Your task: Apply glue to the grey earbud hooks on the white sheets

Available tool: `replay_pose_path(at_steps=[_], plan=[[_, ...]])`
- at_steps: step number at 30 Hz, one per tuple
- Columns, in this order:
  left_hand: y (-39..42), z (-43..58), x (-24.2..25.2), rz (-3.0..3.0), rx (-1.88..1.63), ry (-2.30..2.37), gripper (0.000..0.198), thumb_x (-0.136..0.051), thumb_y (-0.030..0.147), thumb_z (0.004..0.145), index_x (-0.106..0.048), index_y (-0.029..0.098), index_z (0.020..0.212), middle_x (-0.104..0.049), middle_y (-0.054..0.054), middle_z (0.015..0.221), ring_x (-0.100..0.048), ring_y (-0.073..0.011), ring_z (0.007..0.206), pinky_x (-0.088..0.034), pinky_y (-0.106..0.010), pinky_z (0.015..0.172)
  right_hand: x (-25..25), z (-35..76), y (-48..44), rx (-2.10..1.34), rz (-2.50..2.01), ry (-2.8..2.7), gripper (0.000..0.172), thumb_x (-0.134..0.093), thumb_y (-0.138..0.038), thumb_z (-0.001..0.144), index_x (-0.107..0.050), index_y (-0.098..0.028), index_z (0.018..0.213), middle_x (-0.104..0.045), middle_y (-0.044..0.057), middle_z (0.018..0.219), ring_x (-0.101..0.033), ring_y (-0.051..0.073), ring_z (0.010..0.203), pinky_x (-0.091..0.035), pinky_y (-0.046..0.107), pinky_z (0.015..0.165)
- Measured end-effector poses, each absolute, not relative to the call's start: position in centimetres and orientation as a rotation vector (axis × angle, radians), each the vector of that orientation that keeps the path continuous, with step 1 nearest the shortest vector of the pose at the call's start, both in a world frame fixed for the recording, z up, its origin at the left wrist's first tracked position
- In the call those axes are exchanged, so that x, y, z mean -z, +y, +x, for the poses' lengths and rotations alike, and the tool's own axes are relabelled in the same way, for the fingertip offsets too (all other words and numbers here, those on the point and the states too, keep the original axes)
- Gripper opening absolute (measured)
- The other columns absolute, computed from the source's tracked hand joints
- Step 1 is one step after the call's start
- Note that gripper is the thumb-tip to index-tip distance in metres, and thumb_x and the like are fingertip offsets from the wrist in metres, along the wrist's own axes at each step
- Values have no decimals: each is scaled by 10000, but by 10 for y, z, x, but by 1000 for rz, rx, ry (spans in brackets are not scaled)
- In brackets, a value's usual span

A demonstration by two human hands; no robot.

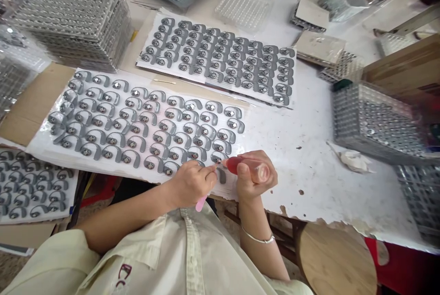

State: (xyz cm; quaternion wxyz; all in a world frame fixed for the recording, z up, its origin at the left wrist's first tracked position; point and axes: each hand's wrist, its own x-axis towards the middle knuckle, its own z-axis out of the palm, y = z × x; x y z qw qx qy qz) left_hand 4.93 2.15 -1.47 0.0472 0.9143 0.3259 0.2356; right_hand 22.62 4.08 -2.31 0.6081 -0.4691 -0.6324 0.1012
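- Along the near edge of the white table point(309, 180), both hands work over the right end of a white sheet point(41, 148) laid with rows of gray hook-shaped pieces, each set with a shiny metal disc.
- Left hand point(190, 184): closed around a slim pink-handled tool point(201, 203), whose handle sticks out below the fist. Its fingertips point(210, 171) sit close to one gray piece point(216, 159) at the sheet's near right corner.
- Right hand point(254, 176): gripping a clear bottle point(249, 170) of red liquid, held nearly level, with its red tip point(227, 162) pointing left at that same piece. The tip seems to sit just beside the piece, though the fingers crowd the view and contact is hard to judge.
- Just below the tip, a separate gray piece point(222, 175) lies on the sheet, apart from the rows.
- A silver bangle point(257, 239) circles the right wrist.
- Far on the table, a second white sheet point(172, 76) carries more of the same pieces in rows.
- Far left, stacked clear trays point(72, 24) rise beside the sheets.
- To the right, another tray stack point(374, 121) stands near a crumpled white tissue point(354, 161).
- Near left, a third sheet point(30, 189) holds more gray pieces.
- Below the table's near right edge sits a round wooden stool point(335, 263).
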Motion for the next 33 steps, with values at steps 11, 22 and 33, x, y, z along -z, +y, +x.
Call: replay_pose_path(at_steps=[11, 22, 33], plan=[[21, 53, 11, 2814, -784, 1023, 207, -400, 67, 885, -576, 119, 790, -695, -94, 773, -644, -159, 608, -437, -284, 509, 24, 227, 41, -140, -1076, -1482, 150, -669, -282, 797, -582, -170, 844, -610, 19, 719, -566, 162, 608, -444, 309, 525], [20, 52, 6, 2794, -781, 1015, 184, -391, 54, 835, -562, 114, 803, -697, -115, 810, -648, -172, 615, -445, -286, 511, 24, 227, 40, -123, -1072, -1502, 132, -657, -273, 799, -575, -177, 838, -599, 13, 708, -566, 166, 608, -445, 310, 519], [20, 50, 5, 2799, -679, 985, 184, -389, 72, 859, -564, 110, 818, -694, -119, 850, -648, -172, 631, -443, -297, 514, 25, 228, 42, -74, -1083, -1494, 148, -646, -296, 807, -555, -190, 855, -594, 13, 707, -557, 168, 597, -449, 317, 511]])
